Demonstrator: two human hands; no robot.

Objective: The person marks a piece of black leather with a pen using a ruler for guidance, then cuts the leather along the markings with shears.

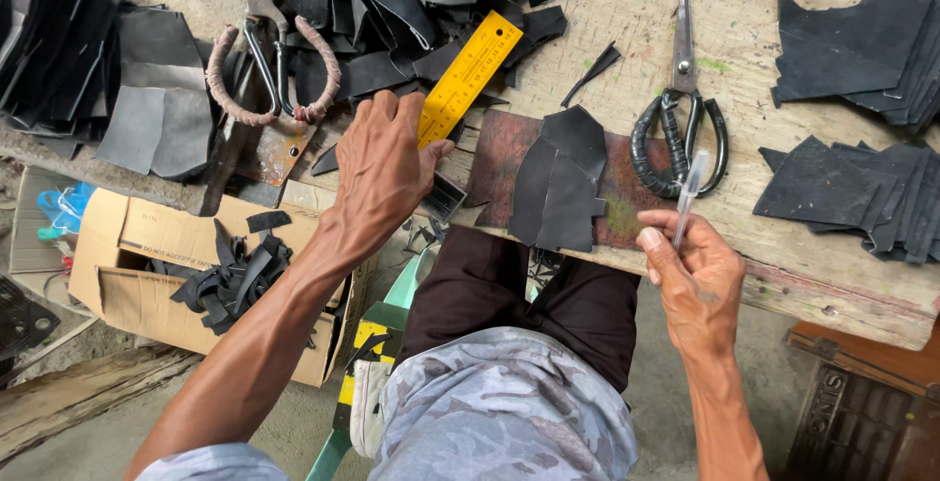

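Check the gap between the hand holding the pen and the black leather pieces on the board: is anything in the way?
Nothing visible blocks it. The right hand, gripping the pen, sits just right of the black leather pieces, with only bare board between them. The black-handled scissors lie farther up, clear of that gap.

Two pairs of scissors, one with wrapped handles (269,70), one black-handled (682,119). Stacks of black leather pieces (862,40) at the worktop's (636,11) right. Cardboard box (127,265) of scraps on the floor.
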